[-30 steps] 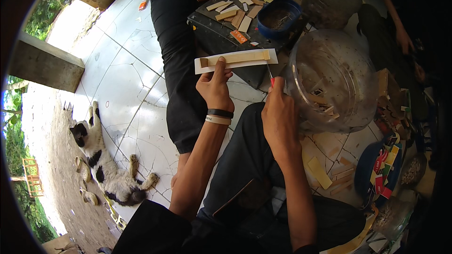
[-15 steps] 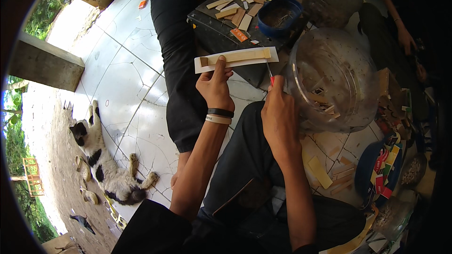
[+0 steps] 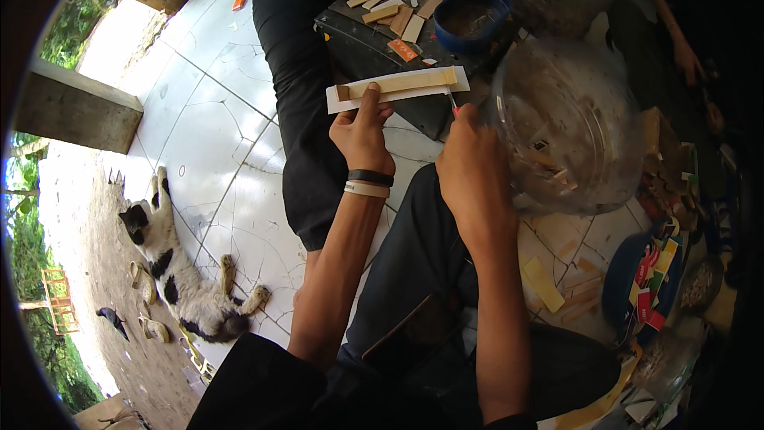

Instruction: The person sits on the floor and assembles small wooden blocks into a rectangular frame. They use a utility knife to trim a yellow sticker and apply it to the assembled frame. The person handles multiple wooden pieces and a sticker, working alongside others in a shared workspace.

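Observation:
My left hand [image 3: 362,131] pinches a pale wooden strip [image 3: 418,80] against a longer white paper strip [image 3: 434,90], thumb on top and fingers beneath. The wood lies lengthwise on the paper, whose white margin shows around it. My right hand [image 3: 476,163] is closed around a small red-handled cutting tool [image 3: 452,99]. Its thin metal blade meets the paper's lower edge near the right end. Most of the handle is hidden in my fist, so I cannot tell whether it is scissors or a knife.
A black low table [image 3: 358,40] ahead bears wood pieces and a blue bowl [image 3: 473,17]. To the right stands a big clear plastic tub [image 3: 573,127], beside a blue basin [image 3: 617,287] of coloured card. Another person's leg [image 3: 290,95] stretches at left, near a cat [image 3: 179,271].
Both hands and the paper with its wooden strip have shifted slightly up. The blade has moved a little along the paper's lower edge. A dark bird at lower left has moved up and left.

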Demonstrator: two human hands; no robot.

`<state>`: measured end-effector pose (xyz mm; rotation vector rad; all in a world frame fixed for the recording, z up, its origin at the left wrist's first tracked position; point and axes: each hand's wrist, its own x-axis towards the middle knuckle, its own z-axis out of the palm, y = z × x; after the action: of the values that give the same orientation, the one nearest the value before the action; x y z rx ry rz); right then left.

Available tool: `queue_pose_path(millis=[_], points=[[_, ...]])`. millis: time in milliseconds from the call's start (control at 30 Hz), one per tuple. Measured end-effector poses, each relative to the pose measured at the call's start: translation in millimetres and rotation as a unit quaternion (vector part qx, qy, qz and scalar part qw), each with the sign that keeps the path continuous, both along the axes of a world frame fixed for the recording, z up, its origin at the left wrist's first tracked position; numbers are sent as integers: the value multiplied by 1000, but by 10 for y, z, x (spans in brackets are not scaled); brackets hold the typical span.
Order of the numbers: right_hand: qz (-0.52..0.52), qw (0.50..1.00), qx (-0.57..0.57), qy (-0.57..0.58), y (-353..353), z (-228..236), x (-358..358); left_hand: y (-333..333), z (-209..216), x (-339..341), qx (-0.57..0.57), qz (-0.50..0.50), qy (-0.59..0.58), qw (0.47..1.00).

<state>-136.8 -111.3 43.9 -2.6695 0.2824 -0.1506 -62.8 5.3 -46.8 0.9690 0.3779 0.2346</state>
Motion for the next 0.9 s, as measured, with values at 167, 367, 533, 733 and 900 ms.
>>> queue_pose_path(millis=[167,367,533,733,900], points=[[25,999,10,28,-110,50,41,-33,-30,12,-5,18,-14,1000],[-6,995,35,91,-113,31,-594,-27,-36,62,-4,22,-16,1000],[-25,990,97,97,-129,53,-907,-18,-14,40,1,11,-8,1000],[-66,989,128,35,-153,-91,-833,255,224,76,21,-65,15,998],[-6,991,134,-11,-364,-256,-653,543,511,158,24,-203,-9,979]])
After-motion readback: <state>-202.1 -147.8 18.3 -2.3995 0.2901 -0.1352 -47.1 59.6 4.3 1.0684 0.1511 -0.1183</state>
